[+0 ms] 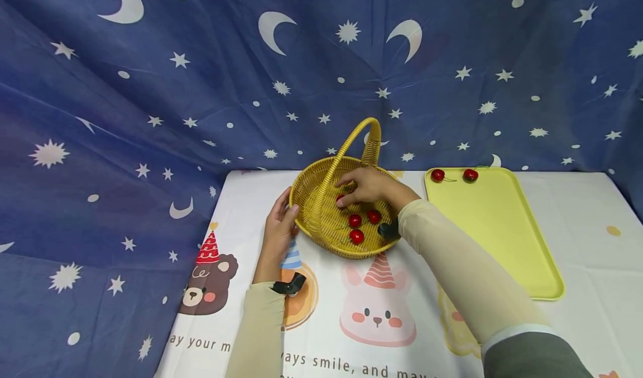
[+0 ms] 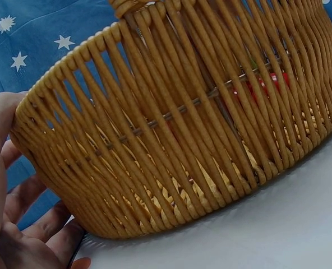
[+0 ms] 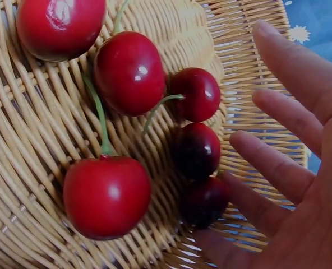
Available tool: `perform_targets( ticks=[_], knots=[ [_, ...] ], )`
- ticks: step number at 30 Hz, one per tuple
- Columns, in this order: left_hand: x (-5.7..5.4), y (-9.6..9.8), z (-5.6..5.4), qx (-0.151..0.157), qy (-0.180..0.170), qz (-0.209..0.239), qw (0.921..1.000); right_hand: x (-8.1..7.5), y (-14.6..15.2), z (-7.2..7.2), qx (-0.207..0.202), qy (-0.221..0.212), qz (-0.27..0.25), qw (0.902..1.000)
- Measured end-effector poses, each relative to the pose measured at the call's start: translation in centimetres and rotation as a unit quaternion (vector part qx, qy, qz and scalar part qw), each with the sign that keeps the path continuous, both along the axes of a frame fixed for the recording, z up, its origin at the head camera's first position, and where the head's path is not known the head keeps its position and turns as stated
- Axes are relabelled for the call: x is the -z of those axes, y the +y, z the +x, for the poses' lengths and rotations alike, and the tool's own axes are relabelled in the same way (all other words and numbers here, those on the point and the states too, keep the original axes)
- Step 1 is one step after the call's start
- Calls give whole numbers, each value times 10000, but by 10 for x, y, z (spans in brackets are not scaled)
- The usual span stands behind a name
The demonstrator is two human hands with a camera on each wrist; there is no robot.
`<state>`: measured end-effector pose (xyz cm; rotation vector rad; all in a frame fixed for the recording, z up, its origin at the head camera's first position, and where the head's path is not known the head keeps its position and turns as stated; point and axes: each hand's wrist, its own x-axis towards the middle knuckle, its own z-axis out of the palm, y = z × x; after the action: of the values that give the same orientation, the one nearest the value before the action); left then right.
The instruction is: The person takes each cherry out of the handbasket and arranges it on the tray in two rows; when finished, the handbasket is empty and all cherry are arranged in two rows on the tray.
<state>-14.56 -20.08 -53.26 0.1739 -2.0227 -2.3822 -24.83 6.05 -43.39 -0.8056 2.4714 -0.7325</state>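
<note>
A yellow wicker basket (image 1: 321, 227) with a tall handle (image 1: 346, 146) stands at the back of the table. My left hand (image 1: 279, 227) holds its left side, thumb at the rim and fingers along the outer wall, as the left wrist view shows. Inside lie several red cherries (image 1: 356, 237), some with green stems. My right hand (image 1: 369, 187) reaches into the basket over its far part. Seen from the right wrist, its fingers (image 3: 275, 162) are spread and hold nothing, with fingertips right by a dark red cherry (image 3: 204, 202).
A yellow tray (image 1: 487, 227) lies right of the basket, partly behind my right sleeve. Two cherries (image 1: 470, 175) sit at its far edge. The white tablecloth (image 1: 321, 316) bears printed animals and lettering. A blue curtain (image 1: 321, 71) with stars hangs directly behind the table.
</note>
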Motion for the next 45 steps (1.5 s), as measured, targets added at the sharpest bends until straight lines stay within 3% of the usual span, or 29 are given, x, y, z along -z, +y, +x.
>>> perform_targets(
  ticks=[14, 26, 45],
  knots=[
    [0, 0, 1, 65, 133, 27, 9999, 12, -11, -3, -60, -406, 426, 9982],
    [0, 0, 2, 103, 174, 53, 9998, 13, -21, 1, -250, -154, 765, 9966],
    [-1, 0, 2, 104, 111, -46, 9999, 12, -17, 1, -385, -288, 711, 9963]
  ],
)
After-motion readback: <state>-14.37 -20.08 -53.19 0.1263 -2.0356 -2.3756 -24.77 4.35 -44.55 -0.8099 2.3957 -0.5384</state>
